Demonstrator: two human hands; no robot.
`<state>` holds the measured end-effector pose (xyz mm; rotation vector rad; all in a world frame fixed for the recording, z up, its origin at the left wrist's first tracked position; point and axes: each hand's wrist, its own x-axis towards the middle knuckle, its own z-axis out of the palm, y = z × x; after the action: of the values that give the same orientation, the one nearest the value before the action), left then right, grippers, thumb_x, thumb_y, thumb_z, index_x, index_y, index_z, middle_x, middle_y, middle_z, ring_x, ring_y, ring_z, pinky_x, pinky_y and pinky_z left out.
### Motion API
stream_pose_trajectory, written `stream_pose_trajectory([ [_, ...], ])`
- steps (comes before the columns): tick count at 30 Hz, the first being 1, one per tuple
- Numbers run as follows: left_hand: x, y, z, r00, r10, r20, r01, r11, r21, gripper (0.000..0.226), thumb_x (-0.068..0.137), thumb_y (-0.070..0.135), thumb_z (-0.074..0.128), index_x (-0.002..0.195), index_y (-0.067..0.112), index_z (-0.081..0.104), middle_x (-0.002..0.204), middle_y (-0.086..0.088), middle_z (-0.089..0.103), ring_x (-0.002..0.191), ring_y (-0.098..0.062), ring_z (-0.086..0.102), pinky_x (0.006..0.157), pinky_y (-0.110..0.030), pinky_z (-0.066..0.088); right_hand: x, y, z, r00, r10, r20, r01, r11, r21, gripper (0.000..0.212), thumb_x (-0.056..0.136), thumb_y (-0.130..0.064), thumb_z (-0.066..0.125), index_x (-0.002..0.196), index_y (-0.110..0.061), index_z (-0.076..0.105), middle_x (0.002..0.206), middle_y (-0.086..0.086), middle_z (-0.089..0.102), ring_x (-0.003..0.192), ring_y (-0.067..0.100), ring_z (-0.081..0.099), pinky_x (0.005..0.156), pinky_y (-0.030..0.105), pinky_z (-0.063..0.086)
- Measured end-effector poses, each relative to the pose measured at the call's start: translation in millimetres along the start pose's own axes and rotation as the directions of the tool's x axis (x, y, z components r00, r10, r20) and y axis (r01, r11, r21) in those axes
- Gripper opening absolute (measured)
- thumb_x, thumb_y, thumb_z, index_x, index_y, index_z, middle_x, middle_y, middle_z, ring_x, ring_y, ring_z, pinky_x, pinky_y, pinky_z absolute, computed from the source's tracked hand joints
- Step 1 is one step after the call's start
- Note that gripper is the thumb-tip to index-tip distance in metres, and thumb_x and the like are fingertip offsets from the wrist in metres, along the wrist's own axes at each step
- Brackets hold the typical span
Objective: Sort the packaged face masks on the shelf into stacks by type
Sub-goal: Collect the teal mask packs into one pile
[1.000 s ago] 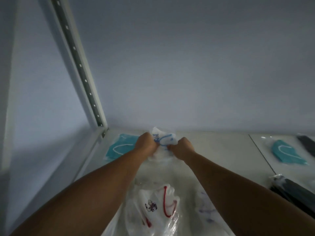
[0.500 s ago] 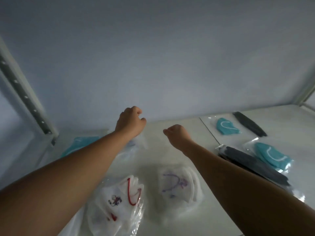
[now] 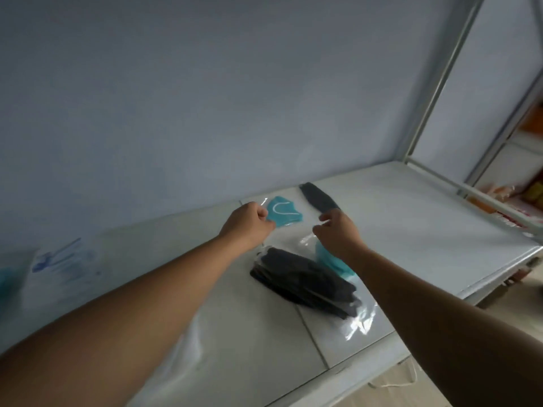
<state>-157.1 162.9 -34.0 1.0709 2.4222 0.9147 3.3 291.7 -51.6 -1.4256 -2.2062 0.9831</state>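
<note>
A teal mask packet [image 3: 283, 213] lies at the back of the white shelf [image 3: 411, 230]. My left hand [image 3: 249, 223] is closed on its left edge. A single black mask [image 3: 318, 198] lies just right of it. My right hand [image 3: 338, 230] hovers with fingers apart near the black mask's front tip and holds nothing. Under that wrist lies another teal packet [image 3: 330, 261], partly hidden. In front of it sits a clear packet of black masks [image 3: 305, 284]. Far left, blurred, are a white packet with blue print [image 3: 64, 262] and a teal one [image 3: 7, 280].
The wall rises right behind the shelf. A metal upright [image 3: 440, 83] and rail close off the right end, with orange goods [image 3: 514, 198] on the unit beyond. The shelf's front edge runs at the lower right, and a white cord [image 3: 393, 384] lies below it.
Both hands let go of the white blue-printed mask packet at the left and swung right. My left hand now closes on the teal packet and my right hand has opened near the black mask.
</note>
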Motion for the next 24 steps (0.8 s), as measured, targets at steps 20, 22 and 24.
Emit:
stream_pose_trajectory([
  [20,25,75,121,0.942,-0.240,0.233,0.067,0.818,0.571,0.090,0.074,0.068,0.075,0.142,0.017,0.045,0.137,-0.010,0.055,0.121,-0.032,0.060,0.090,-0.040,0.047,75,81,-52,0.780,0.215,0.589,-0.041,0.955,-0.294,0.054,0.085,-0.036,0.080,0.120,-0.010,0.047,0.086,0.004,0.053,0.069,0.013,0.053,0.055,0.022,0.045],
  [22,28,71,118,0.936,-0.241,0.257,0.061,0.829,0.555,0.096,0.071,0.069,0.077,0.146,0.018,0.044,0.142,-0.010,0.053,0.122,-0.031,0.060,0.096,-0.041,0.051,76,82,-50,0.765,0.235,0.599,-0.084,0.960,-0.268,0.052,0.083,-0.035,0.082,0.116,-0.011,0.049,0.089,0.004,0.054,0.073,0.013,0.054,0.056,0.023,0.045],
  [24,32,67,115,0.932,-0.230,0.280,0.056,0.855,0.516,0.099,0.071,0.068,0.078,0.149,0.018,0.043,0.148,-0.008,0.051,0.124,-0.029,0.059,0.099,-0.043,0.053,78,80,-51,0.755,0.222,0.617,-0.103,0.969,-0.223,0.053,0.083,-0.030,0.082,0.121,-0.010,0.052,0.100,0.006,0.059,0.079,0.016,0.058,0.055,0.022,0.048],
])
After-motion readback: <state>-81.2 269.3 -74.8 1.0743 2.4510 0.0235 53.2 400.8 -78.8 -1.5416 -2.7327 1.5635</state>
